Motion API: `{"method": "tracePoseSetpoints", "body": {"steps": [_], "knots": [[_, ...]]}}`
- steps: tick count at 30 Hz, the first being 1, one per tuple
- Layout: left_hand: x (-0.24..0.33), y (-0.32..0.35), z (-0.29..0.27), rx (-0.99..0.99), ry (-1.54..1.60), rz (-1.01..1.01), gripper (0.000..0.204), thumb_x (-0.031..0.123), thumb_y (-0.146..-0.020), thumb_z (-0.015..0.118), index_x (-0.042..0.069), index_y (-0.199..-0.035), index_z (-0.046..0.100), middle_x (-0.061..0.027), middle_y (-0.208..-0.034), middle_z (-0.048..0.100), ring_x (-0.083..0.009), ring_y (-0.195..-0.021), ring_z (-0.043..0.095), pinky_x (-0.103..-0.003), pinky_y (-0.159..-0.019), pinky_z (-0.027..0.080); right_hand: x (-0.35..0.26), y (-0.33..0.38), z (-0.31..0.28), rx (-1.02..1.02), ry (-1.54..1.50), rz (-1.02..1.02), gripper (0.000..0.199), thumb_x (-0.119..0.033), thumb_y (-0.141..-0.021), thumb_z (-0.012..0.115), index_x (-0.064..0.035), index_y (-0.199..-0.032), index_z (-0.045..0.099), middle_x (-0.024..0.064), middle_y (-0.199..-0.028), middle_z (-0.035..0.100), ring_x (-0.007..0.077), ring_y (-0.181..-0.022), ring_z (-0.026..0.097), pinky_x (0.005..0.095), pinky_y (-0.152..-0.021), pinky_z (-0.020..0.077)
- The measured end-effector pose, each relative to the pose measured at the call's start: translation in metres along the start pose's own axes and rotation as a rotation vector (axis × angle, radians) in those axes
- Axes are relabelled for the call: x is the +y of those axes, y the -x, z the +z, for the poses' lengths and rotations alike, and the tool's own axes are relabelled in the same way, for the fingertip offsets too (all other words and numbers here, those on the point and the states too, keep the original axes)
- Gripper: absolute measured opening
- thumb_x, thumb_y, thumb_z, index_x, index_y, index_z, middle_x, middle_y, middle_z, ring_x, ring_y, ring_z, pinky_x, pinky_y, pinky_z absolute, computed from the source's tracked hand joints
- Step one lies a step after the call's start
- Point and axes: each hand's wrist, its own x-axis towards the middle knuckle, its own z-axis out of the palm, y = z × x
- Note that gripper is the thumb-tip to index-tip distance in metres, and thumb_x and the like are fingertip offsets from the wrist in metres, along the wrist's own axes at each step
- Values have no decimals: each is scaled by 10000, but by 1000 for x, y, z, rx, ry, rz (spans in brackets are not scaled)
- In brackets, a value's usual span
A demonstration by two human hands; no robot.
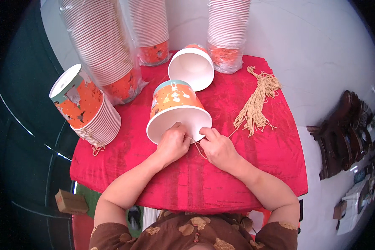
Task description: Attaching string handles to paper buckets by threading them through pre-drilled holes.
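An orange-and-teal paper bucket (179,96) lies tipped on the red cloth, its white mouth facing me. My left hand (173,142) is closed at the lower part of that mouth, its fingertips just inside the rim, pinching a thin tan string (200,151). At the rim's right side my right hand (220,149) is also closed, thumb and fingers pinched on the same string. A slack loop of it hangs between both hands, and a piece comes out beyond the right hand. The fingertips partly hide where string and rim meet.
A bundle of tan strings (258,100) lies at the right. Behind the bucket rests another open bucket (191,68). A nested bucket stack (85,106) with strings stands at left; tall plastic-wrapped stacks (100,46) line the back. The red-covered table (254,175) has a curved near edge.
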Motion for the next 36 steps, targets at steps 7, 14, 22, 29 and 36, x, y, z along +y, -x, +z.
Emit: {"method": "tracePoseSetpoints", "body": {"steps": [7, 14, 22, 29, 36], "knots": [[4, -3, -2, -99, 338, 12, 138, 90, -846, 640, -13, -766, 596, -90, -763, 612, -181, -674, 582, -335, -608, 460, 13, -1, -2, -20, -109, 33, 42, 17, -724, 607, 31, -719, 568, 150, -1031, 564, 307, -883, 595, 395, -680, 558], [8, -8, -2, -224, 605, -185, 153, 109, -910, 625, -3, -807, 615, -1, -691, 585, -93, -643, 535, -281, -586, 455, 14, -1, -1, -41, -134, 36, 39, 31, -730, 607, 24, -761, 586, 159, -1047, 555, 332, -910, 593, 411, -703, 555], [24, -5, 2, -110, 264, -143, 160, 112, -874, 643, -45, -845, 638, -239, -793, 661, -342, -776, 679, -412, -676, 508, 23, 0, -3, -68, -218, 67, 61, 17, -798, 639, 22, -827, 586, 132, -1057, 555, 324, -934, 599, 401, -712, 534], [18, -4, 3, -174, 382, -127, 136, 89, -882, 641, -47, -867, 643, -164, -792, 680, -249, -723, 664, -382, -659, 509, 28, 2, -4, -42, -288, 82, 57, 14, -799, 643, 18, -827, 593, 132, -1030, 576, 314, -945, 609, 391, -769, 521], [10, -7, 3, -248, 593, -284, 148, 87, -932, 580, -44, -892, 637, -51, -738, 627, -107, -616, 560, -279, -567, 474, 12, 3, -13, 113, -231, 184, 165, -101, -756, 714, -17, -811, 583, 124, -855, 579, 294, -660, 623, 389, -561, 525]]}}
